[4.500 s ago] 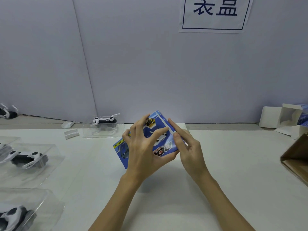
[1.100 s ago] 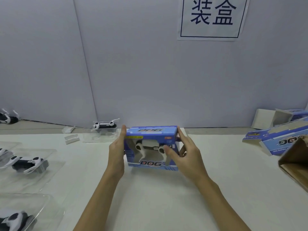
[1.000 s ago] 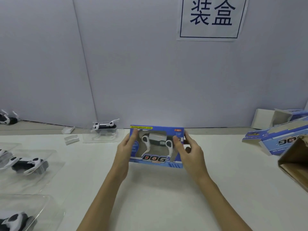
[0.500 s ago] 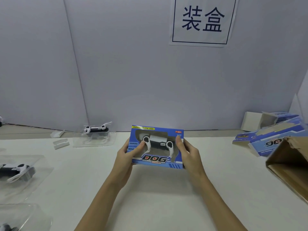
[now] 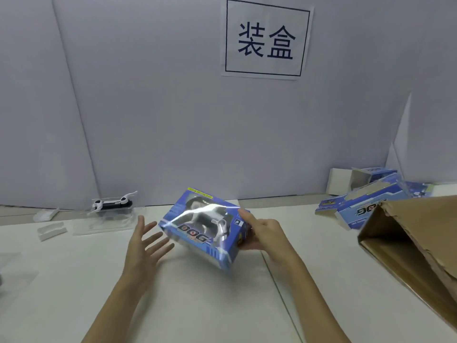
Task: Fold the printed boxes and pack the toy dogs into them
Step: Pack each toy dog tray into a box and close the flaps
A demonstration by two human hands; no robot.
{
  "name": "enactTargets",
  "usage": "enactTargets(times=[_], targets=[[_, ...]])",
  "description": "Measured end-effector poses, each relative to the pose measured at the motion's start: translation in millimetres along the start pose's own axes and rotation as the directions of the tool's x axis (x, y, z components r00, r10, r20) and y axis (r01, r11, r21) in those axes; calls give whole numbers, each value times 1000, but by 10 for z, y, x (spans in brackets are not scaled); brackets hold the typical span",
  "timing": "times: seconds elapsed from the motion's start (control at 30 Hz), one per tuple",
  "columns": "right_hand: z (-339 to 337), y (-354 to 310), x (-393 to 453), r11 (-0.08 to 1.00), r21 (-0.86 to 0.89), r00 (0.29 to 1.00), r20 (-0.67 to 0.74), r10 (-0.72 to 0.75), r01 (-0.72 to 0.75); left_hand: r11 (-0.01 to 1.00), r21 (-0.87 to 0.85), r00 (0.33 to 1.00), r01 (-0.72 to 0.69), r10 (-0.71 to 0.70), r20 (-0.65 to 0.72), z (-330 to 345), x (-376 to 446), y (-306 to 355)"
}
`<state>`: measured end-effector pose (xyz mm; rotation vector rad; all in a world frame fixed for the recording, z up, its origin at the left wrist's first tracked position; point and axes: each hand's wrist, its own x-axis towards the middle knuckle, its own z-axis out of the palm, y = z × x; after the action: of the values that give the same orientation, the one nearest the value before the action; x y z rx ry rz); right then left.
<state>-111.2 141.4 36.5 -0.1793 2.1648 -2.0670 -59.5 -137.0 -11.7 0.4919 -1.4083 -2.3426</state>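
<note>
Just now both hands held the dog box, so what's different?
The left hand has let go and is open beside the blue dog box. Only the right hand holds it now, tilted and carried toward the cardboard carton. The toy dog in its clear tray by the wall stayed put.

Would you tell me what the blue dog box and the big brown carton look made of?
Blue dog box: seemingly thin printed card with a clear glossy film window catching glare. Brown carton: likely matte corrugated cardboard, judging by its ragged torn edge.
</note>
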Motion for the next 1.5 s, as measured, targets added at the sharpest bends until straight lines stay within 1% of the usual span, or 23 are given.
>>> enactTargets(times=[0.07,0.13,0.23,0.27,0.3,0.33,0.43,0.53,0.57,0.63,0.7,0.77,0.83,0.9,0.97,1.03,1.07,1.1,1.17,1.2,1.27,1.4,1.5], targets=[[-126,-39,28,975,205,986,-161,-47,80,999,37,999,-6,7,-40,-8,30,-52],[-265,-69,59,884,396,933,-344,-107,247,992,118,999,-33,36,-24,-11,57,-111],[-438,-86,108,607,582,795,-589,-143,541,982,180,998,-60,60,7,18,72,-156],[-468,-72,123,526,611,770,-621,-145,591,977,205,998,-65,63,14,28,76,-164],[-485,-46,141,487,634,769,-626,-134,601,971,229,998,-69,66,20,41,75,-175],[-484,-17,157,501,647,786,-607,-118,575,965,252,997,-73,69,25,53,74,-186],[-368,73,209,620,653,858,-510,-65,435,940,324,994,-108,101,40,77,77,-235],[-229,140,257,764,560,890,-454,-39,319,888,428,986,-169,154,71,102,80,-262],[-196,179,261,834,476,893,-447,-45,280,866,462,981,-193,173,84,115,65,-273],[-152,265,264,958,202,869,-488,-80,201,806,540,970,-241,209,120,133,21,-304],[-151,332,304,989,-98,840,-522,-149,114,738,613,959,-281,236,155,130,-11,-350],[-209,366,443,945,-326,847,-501,-176,4,682,665,951,-304,254,175,128,-34,-373],[-307,333,638,858,-503,865,-473,-169,-108,640,702,947,-313,262,183,129,-37,-372],[-457,290,841,721,-669,867,-455,-203,-182,619,719,946,-315,260,191,129,-38,-374],[-671,272,1045,547,-787,852,-469,-232,-284,613,724,946,-316,257,195,128,-35,-376],[-909,308,1210,347,-818,814,-544,-204,-459,605,730,945,-318,261,195,123,-20,-385],[-1021,340,1269,252,-791,775,-605,-185,-558,599,734,945,-319,265,194,121,-6,-394],[-1121,373,1305,186,-739,720,-673,-168,-648,595,738,944,-318,268,191,119,7,-407],[-1271,424,1336,130,-632,622,-775,-117,-764,589,742,943,-319,276,186,118,30,-420],[-1333,457,1343,107,-605,597,-796,-99,-789,585,746,943,-318,279,183,119,41,-424],[-1429,514,1367,71,-605,596,-795,-118,-793,571,757,942,-317,281,183,120,59,-438],[-1491,542,1346,-18,-677,664,-716,-217,-736,580,755,945,-306,280,168,108,88,-468],[-1352,511,1278,-21,-738,707,-638,-305,-674,581,756,946,-301,281,161,105,100,-472]])
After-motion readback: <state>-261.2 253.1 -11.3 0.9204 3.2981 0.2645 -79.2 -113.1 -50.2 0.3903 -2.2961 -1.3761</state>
